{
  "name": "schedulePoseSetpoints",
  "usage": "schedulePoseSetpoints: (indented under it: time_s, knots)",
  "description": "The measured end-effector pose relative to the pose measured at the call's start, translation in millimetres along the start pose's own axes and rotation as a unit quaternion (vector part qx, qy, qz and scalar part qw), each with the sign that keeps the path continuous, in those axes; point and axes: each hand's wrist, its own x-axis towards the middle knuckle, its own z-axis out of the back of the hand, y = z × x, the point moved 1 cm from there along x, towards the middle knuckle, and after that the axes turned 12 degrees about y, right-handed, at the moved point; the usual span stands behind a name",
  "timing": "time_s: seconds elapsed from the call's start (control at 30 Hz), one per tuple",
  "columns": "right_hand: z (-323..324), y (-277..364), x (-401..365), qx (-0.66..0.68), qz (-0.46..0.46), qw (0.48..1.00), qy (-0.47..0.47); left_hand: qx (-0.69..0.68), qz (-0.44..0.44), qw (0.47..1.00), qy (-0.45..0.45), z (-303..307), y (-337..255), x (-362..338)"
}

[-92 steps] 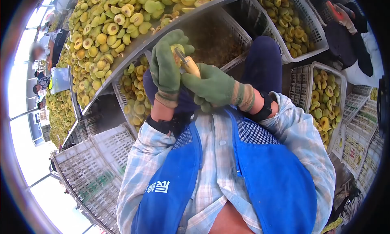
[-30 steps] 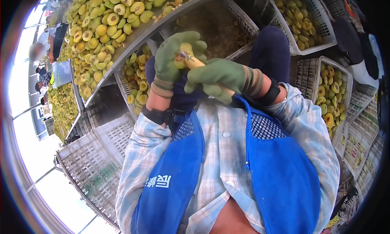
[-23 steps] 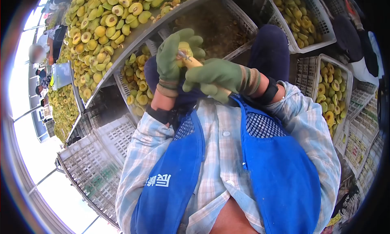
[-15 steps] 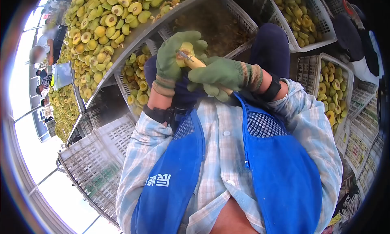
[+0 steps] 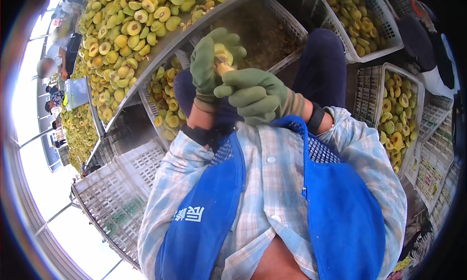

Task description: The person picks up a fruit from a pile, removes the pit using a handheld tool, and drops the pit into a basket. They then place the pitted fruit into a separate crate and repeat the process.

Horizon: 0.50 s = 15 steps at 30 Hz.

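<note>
In its green glove, my left hand (image 5: 204,61) is closed around a halved yellow-green fruit (image 5: 223,52), cut side partly showing. My right hand (image 5: 260,95), gloved the same way, wraps round a wooden-handled tool (image 5: 224,69). The tool's front end meets the fruit, and its metal tip is hidden now. Both hands are close together above my lap. Beyond them lies a heap of halved fruit (image 5: 124,41) on a metal-edged table (image 5: 168,50).
A crate of dark scraps (image 5: 287,17) stands past my hands. Crates of fruit halves flank my knees, one at the left (image 5: 168,92) and one at the right (image 5: 396,117). A white crate (image 5: 114,192) is at my left side. Other people (image 5: 53,61) are at the far left.
My right hand has turned and its fingers now curl over the tool handle. The metal tip, visible before, is out of sight at the fruit. My left hand has risen slightly.
</note>
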Motion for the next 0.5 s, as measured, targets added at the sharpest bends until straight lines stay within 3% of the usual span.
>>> schedulePoseSetpoints:
  time_s: [0.1, 0.2, 0.23, 0.33, 0.37, 0.47, 0.5]
  knots:
    - [2.6, 1.0, 3.6, -0.001, 0.029, 0.999, 0.028, 0.010, -0.078, 0.995, -0.067, -0.2, 16.3, 7.5]
    - [4.8, 16.2, -3.9, -0.131, 0.104, 0.973, -0.156, -0.053, -0.089, 0.991, -0.090, 14.9, 19.7, 20.2]
    - [6.4, 23.4, -6.0, -0.141, 0.101, 0.974, -0.149, -0.022, -0.081, 0.990, -0.110, 15.4, 16.1, 20.1]
    - [-2.5, 30.0, -8.9, -0.211, 0.109, 0.937, -0.257, 0.015, -0.068, 0.984, -0.164, 47.8, -4.5, 16.8]
    - [7.2, 34.6, -13.3, -0.178, 0.102, 0.953, -0.225, 0.018, -0.065, 0.981, -0.181, 54.9, -14.0, 10.9]
    - [12.1, 33.1, -19.9, -0.205, 0.113, 0.926, -0.298, 0.064, -0.078, 0.957, -0.273, 100.8, -34.5, -9.5]
    - [16.6, 34.0, -22.4, -0.180, 0.115, 0.928, -0.306, 0.071, -0.120, 0.940, -0.311, 113.2, -38.1, -16.3]
